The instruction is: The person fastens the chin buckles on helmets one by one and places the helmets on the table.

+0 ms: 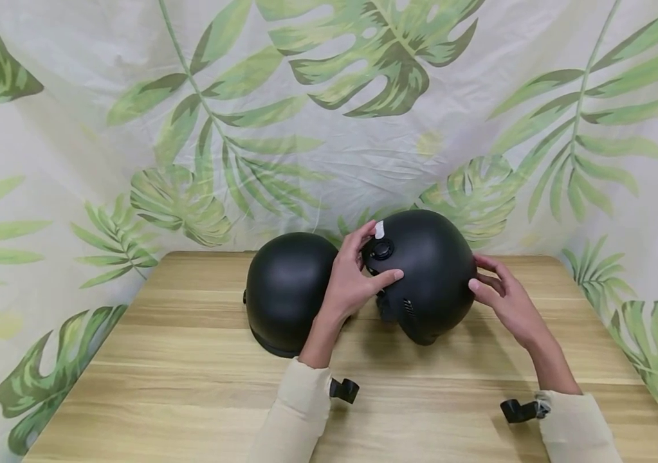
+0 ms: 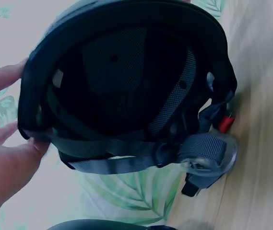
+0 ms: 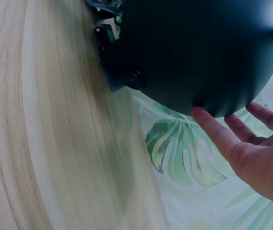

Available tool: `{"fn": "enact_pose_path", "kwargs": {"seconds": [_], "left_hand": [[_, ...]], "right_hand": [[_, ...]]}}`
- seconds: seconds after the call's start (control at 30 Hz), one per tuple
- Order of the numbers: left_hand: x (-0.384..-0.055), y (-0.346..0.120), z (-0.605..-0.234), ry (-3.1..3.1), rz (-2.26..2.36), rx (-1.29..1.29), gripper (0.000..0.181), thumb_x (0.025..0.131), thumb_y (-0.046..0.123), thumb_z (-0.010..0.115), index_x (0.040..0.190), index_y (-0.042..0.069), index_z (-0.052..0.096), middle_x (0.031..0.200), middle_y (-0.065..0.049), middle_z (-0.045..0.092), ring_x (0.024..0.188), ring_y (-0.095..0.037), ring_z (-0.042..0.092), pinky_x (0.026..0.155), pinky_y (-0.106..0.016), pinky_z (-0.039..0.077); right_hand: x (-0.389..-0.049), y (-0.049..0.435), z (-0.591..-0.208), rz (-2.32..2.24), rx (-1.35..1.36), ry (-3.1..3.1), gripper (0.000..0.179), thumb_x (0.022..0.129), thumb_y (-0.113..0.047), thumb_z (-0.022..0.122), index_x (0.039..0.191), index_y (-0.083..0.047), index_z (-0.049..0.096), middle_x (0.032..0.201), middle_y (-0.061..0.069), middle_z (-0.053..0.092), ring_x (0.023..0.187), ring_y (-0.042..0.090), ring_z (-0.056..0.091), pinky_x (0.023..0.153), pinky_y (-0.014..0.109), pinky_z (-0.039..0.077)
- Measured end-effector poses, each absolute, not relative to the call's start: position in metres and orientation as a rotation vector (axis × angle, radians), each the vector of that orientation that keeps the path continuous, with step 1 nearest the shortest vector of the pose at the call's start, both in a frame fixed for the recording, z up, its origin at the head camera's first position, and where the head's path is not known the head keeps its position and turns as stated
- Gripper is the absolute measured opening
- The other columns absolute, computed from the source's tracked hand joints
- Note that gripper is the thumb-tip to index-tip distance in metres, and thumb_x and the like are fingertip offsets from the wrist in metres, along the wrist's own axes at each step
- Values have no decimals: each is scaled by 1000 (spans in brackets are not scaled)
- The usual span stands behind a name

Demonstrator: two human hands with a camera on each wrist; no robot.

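A black helmet (image 1: 429, 276) is tilted, its opening turned to the left. My left hand (image 1: 352, 276) grips it near the rim, with the thumb on the shell below a round side knob (image 1: 383, 249) and the fingers up by a white sticker (image 1: 379, 229). Against the right of the dome, my right hand (image 1: 505, 299) presses its thumb and fingertips, spread and nearly straight in the right wrist view. The left wrist view looks into the dark padded inside (image 2: 122, 81), with a grey chin strap (image 2: 112, 165) and a red buckle part (image 2: 226, 123) beside it.
A second black helmet (image 1: 288, 289) stands dome up on the wooden table (image 1: 190, 411), just left of the held one and partly behind my left forearm. A leaf-patterned cloth (image 1: 363, 167) hangs behind the table. Small black camera mounts (image 1: 344, 390) stick out from both wrists.
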State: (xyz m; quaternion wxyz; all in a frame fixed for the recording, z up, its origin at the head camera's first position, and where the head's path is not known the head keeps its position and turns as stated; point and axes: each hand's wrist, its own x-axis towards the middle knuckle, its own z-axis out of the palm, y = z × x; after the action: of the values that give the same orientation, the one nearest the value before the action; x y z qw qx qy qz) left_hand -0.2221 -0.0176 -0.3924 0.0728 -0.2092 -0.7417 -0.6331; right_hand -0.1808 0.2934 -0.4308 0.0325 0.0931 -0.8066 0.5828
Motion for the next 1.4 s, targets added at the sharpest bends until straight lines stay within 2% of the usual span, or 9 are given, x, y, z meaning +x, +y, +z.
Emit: {"fn": "enact_pose_path", "kwargs": {"seconds": [0.13,0.3,0.6,0.8,0.87,1.1,1.23,1.4], "left_hand": [[-222,-13,-394,-2183,-2000,-656,92,87,11,89,165,15,41,161,-13,48,150,-27,53,126,-51,41],[-220,-10,-394,-2225,-1934,-589,87,87,19,90,162,15,47,156,-13,57,145,-27,59,123,-47,45],[-217,-11,-391,-2221,-1833,-611,82,87,23,90,159,16,52,147,-10,65,134,-26,65,117,-45,51],[-216,-7,-390,-2202,-1807,-662,76,90,21,88,158,13,53,151,-10,64,135,-28,64,114,-51,53],[-215,-4,-389,-2188,-1814,-692,70,93,19,85,156,12,55,149,-11,66,132,-29,66,112,-53,54],[-209,4,-384,-2180,-1856,-704,57,98,16,79,151,10,60,128,-18,74,118,-32,71,107,-57,57],[-208,3,-383,-2195,-1828,-699,55,98,18,80,150,12,62,128,-16,75,119,-30,72,107,-53,58],[-208,2,-384,-2196,-1799,-701,54,99,21,79,150,15,63,130,-14,75,121,-29,72,106,-51,59]], "right_hand": [[-181,295,-431,1831,273,-2454,60,113,-21,55,165,0,31,160,20,37,119,-14,60,90,13,58],[-181,298,-430,1844,254,-2472,62,114,-24,54,166,-1,30,162,23,36,116,-12,61,90,13,58],[-181,298,-428,1957,320,-2493,62,114,-22,51,164,7,26,160,27,31,118,-10,60,93,16,59],[-180,299,-427,1923,362,-2463,62,114,-20,49,165,5,24,164,27,30,123,-13,55,97,10,53],[-180,299,-428,1917,366,-2428,61,114,-19,48,166,4,24,164,24,31,124,-12,53,97,9,52],[-180,297,-431,1990,381,-2366,44,116,-21,44,159,-14,38,146,-6,41,123,-3,55,93,14,55],[-180,297,-433,2030,407,-2390,44,116,-23,42,159,-15,37,148,-6,40,127,-1,52,94,16,55],[-179,295,-435,2084,422,-2459,52,116,-27,39,161,-4,28,152,2,38,130,-5,49,97,17,54]]}}
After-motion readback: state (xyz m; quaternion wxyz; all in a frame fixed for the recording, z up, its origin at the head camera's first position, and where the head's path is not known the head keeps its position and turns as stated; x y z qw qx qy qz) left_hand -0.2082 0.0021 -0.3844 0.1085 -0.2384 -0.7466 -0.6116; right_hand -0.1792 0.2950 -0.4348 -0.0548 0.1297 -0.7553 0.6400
